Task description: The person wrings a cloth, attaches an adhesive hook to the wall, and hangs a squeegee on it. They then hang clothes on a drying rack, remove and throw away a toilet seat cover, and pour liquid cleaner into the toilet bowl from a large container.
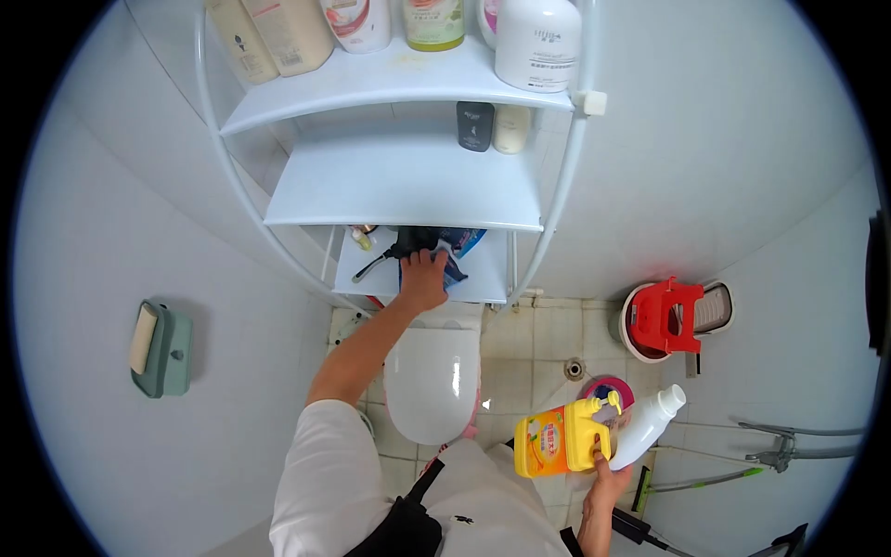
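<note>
On the lowest shelf [483,278] of the white rack, my left hand [424,280] is closed on a dark blue packet [453,271]. A black item [415,241] and a small yellowish bottle [361,239] lie beside it, partly hidden. My right hand [605,483], low on the right, holds a yellow pump bottle [554,440] with an orange label by its handle. A white bottle [645,429] leans in the same hand, its cap pointing up and right.
Below the rack stands a toilet with its white lid [432,385] down. Bottles line the top shelf [399,79]. A red stool [666,316] sits in a bucket at right, near mop handles [705,483]. A green soap box [167,351] hangs on the left wall.
</note>
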`<state>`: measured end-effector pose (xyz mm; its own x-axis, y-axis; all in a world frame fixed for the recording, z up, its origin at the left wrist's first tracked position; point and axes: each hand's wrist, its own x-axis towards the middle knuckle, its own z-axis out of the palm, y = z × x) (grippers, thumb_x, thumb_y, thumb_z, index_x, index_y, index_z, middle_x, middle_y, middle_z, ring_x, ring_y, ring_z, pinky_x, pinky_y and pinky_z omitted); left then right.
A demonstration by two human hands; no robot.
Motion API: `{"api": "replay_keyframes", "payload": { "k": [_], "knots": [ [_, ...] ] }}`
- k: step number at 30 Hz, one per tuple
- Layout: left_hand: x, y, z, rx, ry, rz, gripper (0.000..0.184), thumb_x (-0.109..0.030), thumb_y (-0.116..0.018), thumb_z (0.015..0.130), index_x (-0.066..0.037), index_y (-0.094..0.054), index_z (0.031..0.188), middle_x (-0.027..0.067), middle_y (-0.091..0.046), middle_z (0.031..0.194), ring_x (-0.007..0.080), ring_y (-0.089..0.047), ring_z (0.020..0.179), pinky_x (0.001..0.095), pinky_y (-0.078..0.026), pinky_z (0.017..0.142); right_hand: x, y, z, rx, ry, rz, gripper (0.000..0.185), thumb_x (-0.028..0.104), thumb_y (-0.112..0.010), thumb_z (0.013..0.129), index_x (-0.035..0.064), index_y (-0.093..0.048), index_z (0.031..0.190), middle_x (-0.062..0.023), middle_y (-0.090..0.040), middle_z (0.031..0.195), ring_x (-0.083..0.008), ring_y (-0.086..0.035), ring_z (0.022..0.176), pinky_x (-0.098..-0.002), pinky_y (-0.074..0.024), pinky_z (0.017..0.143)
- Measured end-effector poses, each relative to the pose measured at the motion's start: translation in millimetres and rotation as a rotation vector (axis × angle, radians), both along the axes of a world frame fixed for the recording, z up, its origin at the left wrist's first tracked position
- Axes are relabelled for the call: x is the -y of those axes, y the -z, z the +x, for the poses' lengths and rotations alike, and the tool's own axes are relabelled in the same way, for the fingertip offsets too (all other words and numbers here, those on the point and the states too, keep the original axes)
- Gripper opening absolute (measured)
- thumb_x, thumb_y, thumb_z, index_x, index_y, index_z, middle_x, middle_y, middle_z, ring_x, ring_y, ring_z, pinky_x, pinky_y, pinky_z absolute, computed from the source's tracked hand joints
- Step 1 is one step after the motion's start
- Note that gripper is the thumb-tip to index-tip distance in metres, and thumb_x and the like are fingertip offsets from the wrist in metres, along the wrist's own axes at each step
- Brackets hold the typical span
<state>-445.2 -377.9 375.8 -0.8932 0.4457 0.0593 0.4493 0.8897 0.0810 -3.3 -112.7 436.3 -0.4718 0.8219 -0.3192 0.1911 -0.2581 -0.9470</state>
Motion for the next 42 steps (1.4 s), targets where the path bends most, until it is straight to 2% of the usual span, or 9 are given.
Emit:
{"api": "replay_keyframes", "payload": {
  "k": [8,14,17,21,24,28,30,36,42],
  "knots": [
    [19.2,-238.0,84.9,-0.274,0.158,0.655,0.059,-0.009,-0.074,0.059,-0.009,-0.057,0.115,0.0115,-0.057,0.112,0.0326,-0.054,0.109,0.0407,-0.043,0.091,-11.8,-2.5,5.8,-0.003,0.030,-0.037,0.057,-0.005,-0.067,0.075,-0.0019,-0.047,0.128,-0.0097,-0.057,0.120,-0.0194,-0.057,0.106,-0.0319,-0.0420,0.096],
    [28.2,-292.3,-31.4,-0.100,-0.214,0.361,0.067,-0.028,-0.069,0.068,-0.005,-0.052,0.129,0.0174,-0.061,0.120,0.0340,-0.057,0.112,0.0429,-0.045,0.095,-3.3,-4.6,2.6,-0.029,0.003,0.009,0.051,-0.003,-0.067,0.077,-0.0019,-0.051,0.125,-0.0096,-0.061,0.115,-0.0186,-0.060,0.102,-0.0308,-0.0439,0.094],
    [29.6,-260.0,-93.4,-0.088,-0.369,0.176,0.067,-0.031,-0.069,0.070,-0.006,-0.052,0.129,0.0191,-0.061,0.119,0.0364,-0.057,0.110,0.0443,-0.045,0.094,-0.5,-3.4,1.5,-0.021,0.009,-0.003,0.050,-0.004,-0.067,0.077,-0.0023,-0.051,0.125,-0.0094,-0.061,0.115,-0.0180,-0.060,0.101,-0.0303,-0.0438,0.094],
    [9.1,-242.2,-36.6,-1.031,-0.169,0.259,0.051,-0.026,-0.068,0.077,-0.004,-0.056,0.121,0.0195,-0.064,0.100,0.0394,-0.060,0.092,0.0450,-0.047,0.082,0.4,-2.8,1.4,-0.013,0.015,-0.033,0.054,-0.006,-0.066,0.077,-0.0034,-0.048,0.127,-0.0112,-0.058,0.119,-0.0194,-0.058,0.104,-0.0311,-0.0430,0.095],
    [-11.2,-145.5,28.1,-0.724,0.179,0.836,0.029,-0.006,-0.070,0.073,-0.002,-0.059,0.101,0.0109,-0.062,0.090,0.0236,-0.059,0.078,0.0327,-0.047,0.068,1.4,-1.6,0.8,0.026,0.049,-0.037,0.053,-0.006,-0.066,0.077,-0.0035,-0.048,0.127,-0.0115,-0.058,0.119,-0.0196,-0.058,0.104,-0.0310,-0.0430,0.095],
    [-40.4,52.6,-53.1,0.418,-0.634,1.111,0.036,-0.032,-0.076,0.077,0.001,-0.069,0.092,0.0134,-0.069,0.085,0.0284,-0.064,0.080,0.0363,-0.049,0.072,5.0,-2.6,-1.2,0.028,0.083,-0.026,0.054,-0.006,-0.067,0.076,-0.0036,-0.048,0.127,-0.0113,-0.058,0.118,-0.0198,-0.058,0.104,-0.0316,-0.0430,0.096],
    [-57.8,58.3,-80.0,0.473,-0.977,1.142,0.042,-0.036,-0.075,0.077,0.002,-0.069,0.092,0.0162,-0.070,0.094,0.0314,-0.066,0.087,0.0382,-0.049,0.077,4.5,1.8,3.6,0.046,0.081,-0.020,0.054,-0.006,-0.067,0.076,-0.0036,-0.048,0.127,-0.0111,-0.058,0.118,-0.0200,-0.058,0.104,-0.0320,-0.0428,0.096],
    [-82.4,60.0,-81.9,0.282,-0.982,1.397,0.036,-0.026,-0.071,0.080,0.005,-0.066,0.099,0.0221,-0.068,0.099,0.0347,-0.065,0.092,0.0397,-0.049,0.081,12.7,-3.3,3.6,0.057,0.099,0.006,0.051,-0.002,-0.067,0.077,-0.0029,-0.050,0.125,-0.0105,-0.060,0.116,-0.0193,-0.060,0.101,-0.0313,-0.0451,0.092],
    [-35.4,16.6,19.8,-0.008,-0.442,1.295,0.035,-0.009,-0.060,0.089,0.005,-0.053,0.120,0.0206,-0.064,0.108,0.0316,-0.063,0.099,0.0380,-0.048,0.088,3.2,6.9,5.2,-0.028,0.063,-0.030,0.058,-0.006,-0.066,0.075,-0.0049,-0.047,0.130,-0.0130,-0.058,0.123,-0.0217,-0.058,0.107,-0.0323,-0.0424,0.097]
  ]
}}
